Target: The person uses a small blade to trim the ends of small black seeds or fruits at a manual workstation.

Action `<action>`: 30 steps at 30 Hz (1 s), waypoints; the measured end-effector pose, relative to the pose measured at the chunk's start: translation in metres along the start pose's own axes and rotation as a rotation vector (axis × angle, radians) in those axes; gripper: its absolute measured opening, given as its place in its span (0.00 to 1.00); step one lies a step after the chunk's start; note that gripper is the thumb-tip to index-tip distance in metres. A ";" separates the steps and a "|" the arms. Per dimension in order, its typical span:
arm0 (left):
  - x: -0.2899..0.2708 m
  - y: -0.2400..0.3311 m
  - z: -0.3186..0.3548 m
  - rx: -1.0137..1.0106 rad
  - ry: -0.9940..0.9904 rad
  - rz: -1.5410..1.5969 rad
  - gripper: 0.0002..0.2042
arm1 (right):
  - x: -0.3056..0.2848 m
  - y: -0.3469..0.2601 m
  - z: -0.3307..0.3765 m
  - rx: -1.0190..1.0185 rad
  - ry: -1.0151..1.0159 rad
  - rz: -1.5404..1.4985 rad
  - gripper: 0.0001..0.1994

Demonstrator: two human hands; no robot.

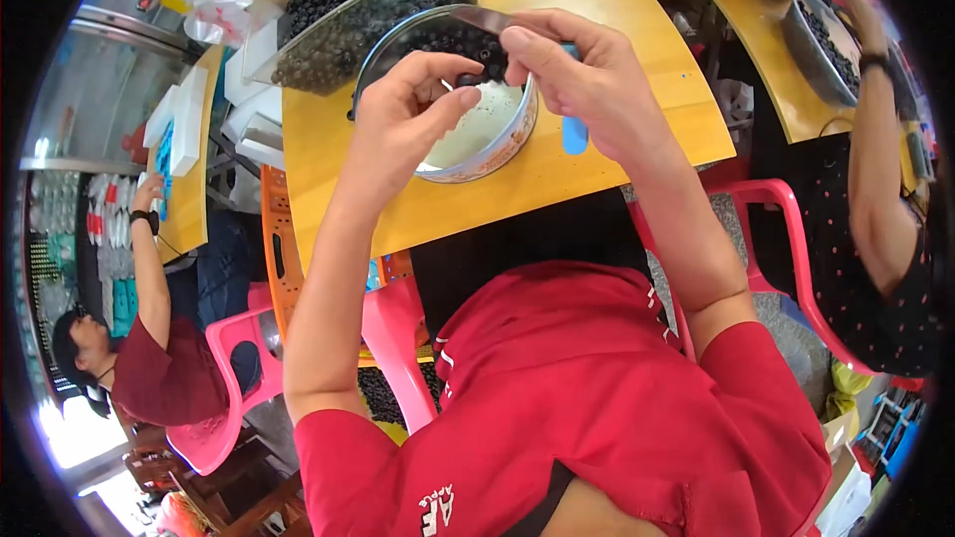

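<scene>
- Two hands meet over a round tin (497,144) on the yellow table (557,169), so whatever drops lands inside it and not on the wood.
- Left hand (403,124) is curled, its thumb and fingers pinched round a small dark berry (468,80) and holding it up just above the tin's rim.
- Right hand (587,75) is closed on a small knife (484,20), its blade pointing left toward the berry and close enough to work on it; the blue strip below the palm may be its handle, but I cannot tell.
- Dark berries already lie at the far side of the tin, with pale bottom showing nearer.
- Just behind stands a clear tray (373,15) heaped with the same berries, within easy reach.
- Other people sit at neighbouring tables, one in a dotted dark top (875,268) on the right beside her own bowl of berries (821,40).
</scene>
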State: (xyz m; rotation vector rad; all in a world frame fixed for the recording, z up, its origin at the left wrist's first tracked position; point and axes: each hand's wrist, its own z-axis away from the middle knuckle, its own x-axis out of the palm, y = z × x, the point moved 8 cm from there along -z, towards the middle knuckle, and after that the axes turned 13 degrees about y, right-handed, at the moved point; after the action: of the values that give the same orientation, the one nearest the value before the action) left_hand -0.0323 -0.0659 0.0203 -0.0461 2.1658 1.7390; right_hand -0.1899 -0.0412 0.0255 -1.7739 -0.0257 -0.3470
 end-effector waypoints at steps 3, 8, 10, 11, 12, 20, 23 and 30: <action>0.000 0.014 0.013 0.076 0.040 0.041 0.09 | 0.008 -0.003 0.007 -0.019 -0.023 0.042 0.15; 0.001 0.030 0.021 0.155 0.120 0.056 0.09 | 0.015 0.002 0.012 0.030 -0.047 0.077 0.17; 0.001 0.032 0.024 0.088 0.143 0.195 0.08 | 0.015 0.001 0.013 0.046 -0.040 0.037 0.17; 0.001 0.031 0.023 0.091 0.142 0.195 0.08 | 0.015 0.001 0.014 0.065 -0.032 -0.003 0.16; 0.001 0.028 0.022 0.115 0.133 0.215 0.08 | 0.016 0.000 0.014 0.063 -0.032 -0.003 0.16; 0.007 0.024 0.026 0.089 0.123 0.307 0.07 | 0.021 0.004 0.018 0.138 -0.110 -0.029 0.16; 0.005 0.006 0.028 -0.032 0.127 0.388 0.09 | 0.020 0.002 0.018 0.157 -0.102 -0.051 0.17; 0.010 0.000 0.033 -0.084 0.122 0.705 0.12 | 0.023 0.002 0.018 0.170 -0.155 -0.080 0.18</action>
State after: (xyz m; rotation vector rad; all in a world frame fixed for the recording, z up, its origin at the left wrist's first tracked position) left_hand -0.0333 -0.0326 0.0116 0.6841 2.3634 2.2304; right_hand -0.1634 -0.0280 0.0263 -1.6305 -0.2311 -0.2561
